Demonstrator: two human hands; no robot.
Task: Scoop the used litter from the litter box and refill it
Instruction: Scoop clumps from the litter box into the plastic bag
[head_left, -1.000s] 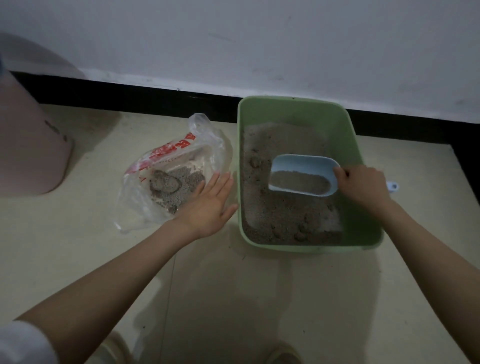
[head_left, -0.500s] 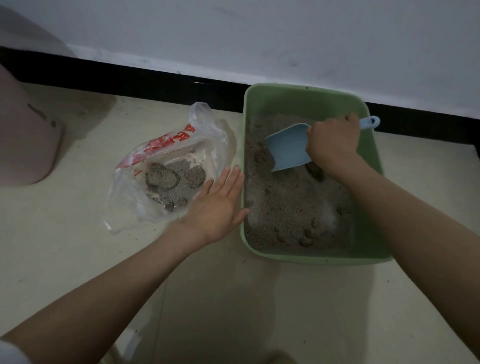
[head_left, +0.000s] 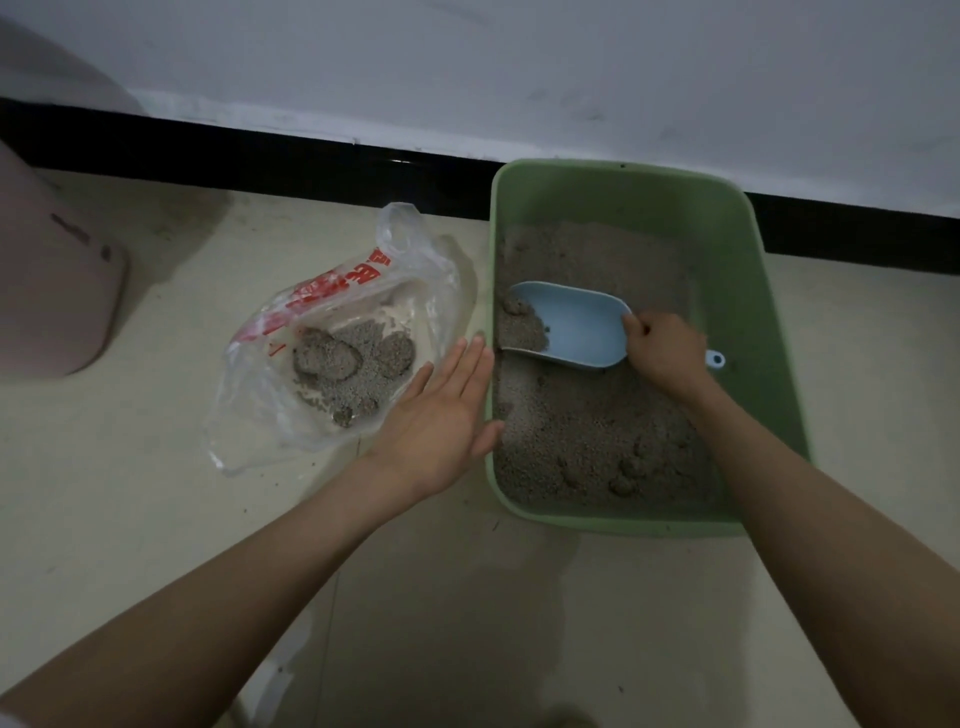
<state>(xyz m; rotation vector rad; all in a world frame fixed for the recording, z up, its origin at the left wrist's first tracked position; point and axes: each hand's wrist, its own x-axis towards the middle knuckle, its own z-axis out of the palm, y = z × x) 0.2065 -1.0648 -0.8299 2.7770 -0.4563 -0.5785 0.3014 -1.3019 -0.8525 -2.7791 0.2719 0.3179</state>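
Clear plastic bag (head_left: 337, 358) with a few scooped clumps is lying at centre-left of the frame, and the left hand (head_left: 441, 415) is hovering flat and open between it and the green litter box (head_left: 769, 312), holding nothing. Over at centre-right the right hand (head_left: 665, 353) is gripping the blue scoop (head_left: 576, 325), which is digging into the litter by the box's left wall. So scooping's underway imo; next it needs lifting level and carrying left over the rim into the bag.
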